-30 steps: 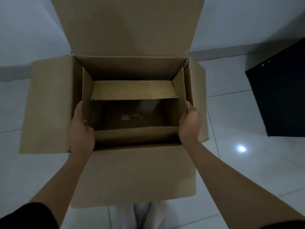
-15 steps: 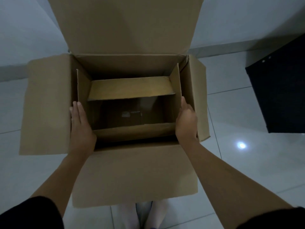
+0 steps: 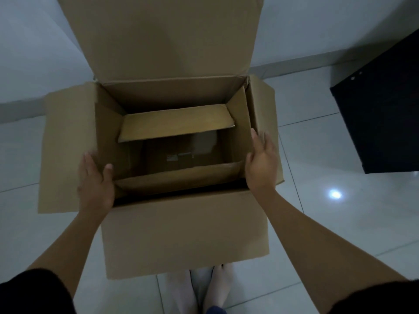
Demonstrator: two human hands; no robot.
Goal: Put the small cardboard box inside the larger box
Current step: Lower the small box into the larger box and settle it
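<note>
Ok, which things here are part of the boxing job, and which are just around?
Part of the job:
small cardboard box, sitting inside
larger box, flaps open
left hand, open
right hand, open

Just around:
black cabinet, at right
tiled floor

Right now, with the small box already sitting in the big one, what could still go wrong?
1. The small box has its flaps open, and they could catch if the big box is closed.
2. The left hand and right hand are open at the sides, so neither steadies it.
</note>
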